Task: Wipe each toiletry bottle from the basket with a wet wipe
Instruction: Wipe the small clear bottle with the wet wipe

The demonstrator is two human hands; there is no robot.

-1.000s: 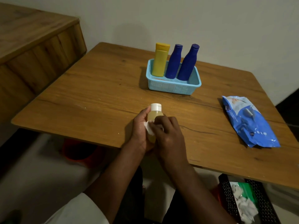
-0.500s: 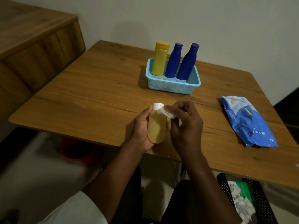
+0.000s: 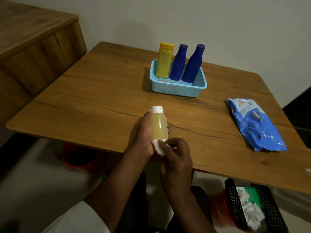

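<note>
My left hand (image 3: 145, 132) grips a small clear bottle (image 3: 158, 126) of yellowish liquid with a white cap, held upright over the table's near edge. My right hand (image 3: 176, 157) pinches a white wet wipe (image 3: 158, 147) against the bottom of that bottle. Further back on the wooden table (image 3: 101, 91) a light blue basket (image 3: 178, 89) holds a yellow bottle (image 3: 164, 60) and two dark blue bottles (image 3: 178, 62) (image 3: 193, 63), all standing.
A blue pack of wet wipes (image 3: 255, 126) lies on the table's right side. Below the table at the right a black perforated bin (image 3: 235, 204) holds used white wipes. A wooden cabinet (image 3: 33, 47) stands at the left, and a red object (image 3: 79, 157) sits under the table.
My right hand has carried the wipe from the bottle's cap down to its bottom. The left hand keeps hold of the bottle, whose body is now fully uncovered.
</note>
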